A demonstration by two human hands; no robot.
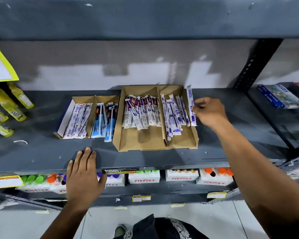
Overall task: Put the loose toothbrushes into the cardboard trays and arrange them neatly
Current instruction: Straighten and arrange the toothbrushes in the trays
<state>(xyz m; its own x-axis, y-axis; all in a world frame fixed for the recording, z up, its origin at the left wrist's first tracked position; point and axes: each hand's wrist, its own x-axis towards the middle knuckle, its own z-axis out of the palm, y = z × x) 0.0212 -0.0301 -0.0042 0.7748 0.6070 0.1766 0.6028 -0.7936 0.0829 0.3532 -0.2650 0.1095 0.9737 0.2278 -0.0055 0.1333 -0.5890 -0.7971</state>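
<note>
A large brown cardboard tray (143, 144) sits mid-shelf with two compartments, both holding several white-and-blue packed toothbrushes (141, 111). To its left stands a smaller cardboard tray (84, 99), also with packed toothbrushes in two compartments. My right hand (208, 112) pinches one loose packed toothbrush (191, 105) at the large tray's right wall, lying lengthwise. My left hand (84, 175) rests flat on the shelf's front edge, fingers apart, holding nothing.
Yellow bottles (9, 107) lie on the shelf's left end. A blue box (281, 98) sits on the neighbouring shelf at right, behind a perforated black upright (254, 62). White "fitfizz" cartons (181, 175) fill the shelf below. Another shelf overhangs above.
</note>
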